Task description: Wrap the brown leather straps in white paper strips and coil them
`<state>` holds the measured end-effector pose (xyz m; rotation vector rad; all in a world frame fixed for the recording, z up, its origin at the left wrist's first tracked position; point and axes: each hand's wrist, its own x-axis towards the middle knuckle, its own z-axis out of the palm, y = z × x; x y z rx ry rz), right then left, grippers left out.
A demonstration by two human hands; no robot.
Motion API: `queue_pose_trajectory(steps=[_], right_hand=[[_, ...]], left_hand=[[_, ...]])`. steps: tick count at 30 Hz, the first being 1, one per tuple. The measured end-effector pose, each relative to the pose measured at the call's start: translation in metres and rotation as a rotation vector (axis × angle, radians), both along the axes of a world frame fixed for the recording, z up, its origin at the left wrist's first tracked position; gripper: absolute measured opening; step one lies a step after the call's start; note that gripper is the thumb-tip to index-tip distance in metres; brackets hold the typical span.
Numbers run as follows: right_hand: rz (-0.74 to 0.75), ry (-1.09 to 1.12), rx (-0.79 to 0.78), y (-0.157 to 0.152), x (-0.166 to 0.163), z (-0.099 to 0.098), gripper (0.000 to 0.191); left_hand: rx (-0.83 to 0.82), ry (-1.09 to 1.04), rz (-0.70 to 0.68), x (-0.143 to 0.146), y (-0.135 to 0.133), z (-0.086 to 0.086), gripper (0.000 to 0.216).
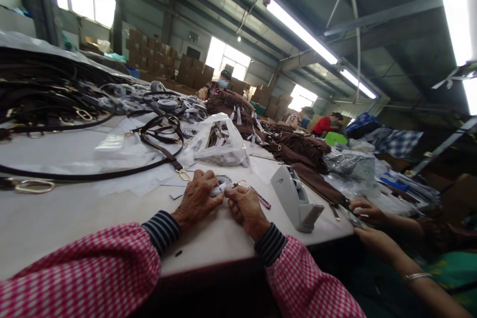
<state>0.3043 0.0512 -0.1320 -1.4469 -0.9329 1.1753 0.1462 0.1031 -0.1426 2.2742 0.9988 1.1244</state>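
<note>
A pale surface [208,251] spreads under everything, carrying at far left a broad heap of dark straps [44,94] and, farther back toward the right, piled brown bags [298,146]. A crumpled white plastic bag [223,151] sits beyond the hands, and a grey tape dispenser [286,196] stands to their right, its long side slanting toward the near edge. The left hand [199,198] grips a wrapped grey coil [224,179] from its left, fingers bent over it; the right hand [246,208] pinches at its right end, the exact contact partly hidden. The coil is just above or on the surface, I cannot tell which, between the hands near the front edge; it appears as a flattened ring, its longer axis running roughly left to right. A gold clasp [242,183] shows just beyond the right fingers, its loop pointing rightward. Smallest is a slim pink tool [264,199], lying slantwise between right hand and dispenser.
</note>
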Motion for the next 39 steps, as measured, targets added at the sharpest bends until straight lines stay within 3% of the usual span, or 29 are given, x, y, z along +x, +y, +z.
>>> queue_pose_trajectory(steps=[4, 8, 13, 17, 21, 23, 26, 29, 31, 35, 39], right_hand=[[0.025, -0.085, 0.041, 0.008, -0.002, 0.006, 0.033], [0.02, -0.188, 0.185, 0.02, -0.005, 0.008, 0.035], [0.014, -0.275, 0.341, 0.033, -0.006, 0.001, 0.051], [0.091, -0.21, 0.351, 0.028, -0.005, -0.002, 0.051], [0.232, -0.176, 0.303, 0.013, 0.005, -0.007, 0.037], [0.212, -0.3, 0.336, 0.005, 0.012, -0.008, 0.025], [0.062, -0.687, 0.586, -0.007, 0.021, 0.003, 0.005], [0.114, -1.177, 0.797, -0.016, 0.024, 0.02, 0.033], [0.237, -1.407, 0.819, -0.02, 0.023, 0.025, 0.027], [0.292, -1.56, 0.829, -0.021, 0.021, 0.011, 0.02], [0.241, -1.499, 0.916, -0.023, 0.029, -0.009, 0.017]], left_hand=[[-0.086, -0.102, 0.025, -0.001, 0.006, -0.001, 0.02], [-0.189, -0.208, 0.041, -0.004, 0.014, 0.003, 0.026], [-0.379, -0.314, -0.004, -0.012, 0.015, 0.013, 0.032], [-0.482, -0.347, -0.086, -0.014, 0.012, 0.017, 0.031], [-0.546, -0.359, -0.15, -0.015, 0.013, 0.018, 0.034], [-0.556, -0.36, -0.155, -0.016, 0.014, 0.019, 0.035], [-0.522, -0.337, -0.13, -0.016, 0.01, 0.021, 0.031], [-0.465, -0.289, -0.15, -0.015, 0.0, 0.022, 0.027], [-0.398, -0.244, -0.231, -0.014, -0.006, 0.021, 0.021], [-0.303, -0.155, -0.321, -0.015, -0.012, 0.016, 0.015], [-0.295, -0.083, -0.331, -0.021, -0.023, 0.007, 0.034]])
